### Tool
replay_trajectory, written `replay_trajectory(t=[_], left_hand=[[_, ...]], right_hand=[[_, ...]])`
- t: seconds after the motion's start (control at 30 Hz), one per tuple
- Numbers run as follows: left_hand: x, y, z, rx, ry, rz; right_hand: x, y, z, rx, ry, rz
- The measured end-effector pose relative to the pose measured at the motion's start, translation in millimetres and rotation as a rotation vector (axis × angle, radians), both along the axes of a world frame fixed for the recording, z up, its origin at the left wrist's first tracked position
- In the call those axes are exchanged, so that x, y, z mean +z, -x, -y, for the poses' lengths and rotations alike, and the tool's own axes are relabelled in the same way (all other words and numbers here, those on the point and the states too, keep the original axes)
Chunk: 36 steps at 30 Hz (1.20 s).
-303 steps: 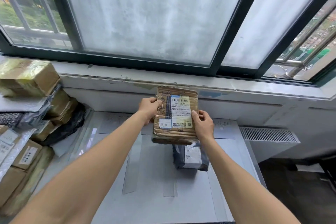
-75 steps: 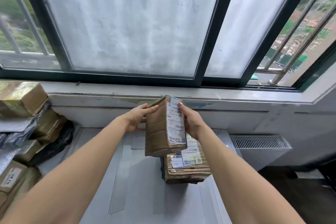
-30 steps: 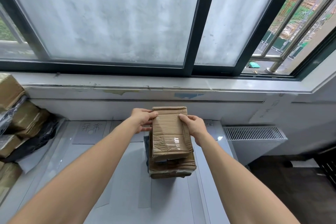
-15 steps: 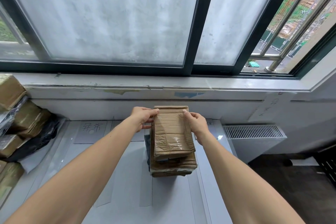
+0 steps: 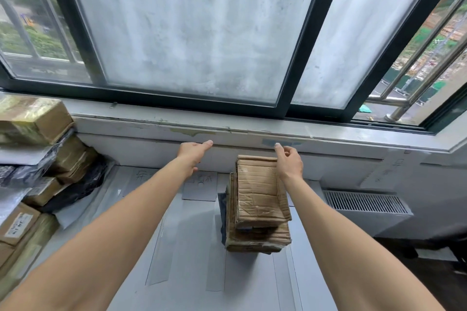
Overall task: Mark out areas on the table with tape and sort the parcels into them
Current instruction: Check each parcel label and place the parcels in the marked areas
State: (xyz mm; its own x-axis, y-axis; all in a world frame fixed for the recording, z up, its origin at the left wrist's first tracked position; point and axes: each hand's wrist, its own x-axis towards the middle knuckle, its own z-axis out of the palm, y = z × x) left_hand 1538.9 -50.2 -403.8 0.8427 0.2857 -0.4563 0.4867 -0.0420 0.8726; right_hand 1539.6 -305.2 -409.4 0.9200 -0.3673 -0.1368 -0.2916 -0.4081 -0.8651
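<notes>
A small brown cardboard parcel (image 5: pixel 260 192) lies plain side up on top of a stack, over a larger taped brown parcel (image 5: pixel 257 237) and a dark grey bag parcel (image 5: pixel 222 212). The stack stands in the right-hand taped area of the grey table (image 5: pixel 192 260). My right hand (image 5: pixel 289 161) hovers at the far right corner of the top parcel, fingers relaxed, holding nothing. My left hand (image 5: pixel 193 153) is off the parcel, stretched out flat to the left of the stack, empty. Strips of grey tape (image 5: pixel 158 255) divide the table; paper labels (image 5: pixel 199 184) lie at its far end.
A heap of unsorted brown boxes and plastic-wrapped parcels (image 5: pixel 32 159) fills the left side, some against a black bag (image 5: pixel 80 184). The window sill (image 5: pixel 252 131) runs right behind the table. A white radiator grille (image 5: pixel 364 202) sits to the right, with dark floor below.
Both hands have let go of the small brown parcel, which now lies on the stack. My left hand has swung away to the left; my right hand has lifted off the far corner.
</notes>
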Motion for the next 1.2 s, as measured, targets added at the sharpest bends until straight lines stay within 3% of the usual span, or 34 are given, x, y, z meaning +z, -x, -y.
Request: replay_trajectory(t=[0.13,0.27,0.57,0.9,1.2], left_hand=[[-2.0,4.8,-15.2,0.004,0.002,-0.012],[8.6,8.6,-39.1,-0.004,-0.052,0.032],[44.0,47.3,-195.0,0.098,-0.437,0.077],[62.8,106.9,-382.8,0.301,-0.594,0.031],[50.1,132.9,-485.0,0.271,-0.861,-0.015]], right_hand=[[-0.1,7.8,-11.6,-0.031,0.07,0.004],[20.1,2.3,-57.2,0.01,0.139,0.145],[55.0,-0.2,-235.7,0.415,0.194,0.239],[74.4,35.4,-452.1,0.782,0.247,0.295],[67.0,54.4,-571.8,0.958,0.434,0.348]])
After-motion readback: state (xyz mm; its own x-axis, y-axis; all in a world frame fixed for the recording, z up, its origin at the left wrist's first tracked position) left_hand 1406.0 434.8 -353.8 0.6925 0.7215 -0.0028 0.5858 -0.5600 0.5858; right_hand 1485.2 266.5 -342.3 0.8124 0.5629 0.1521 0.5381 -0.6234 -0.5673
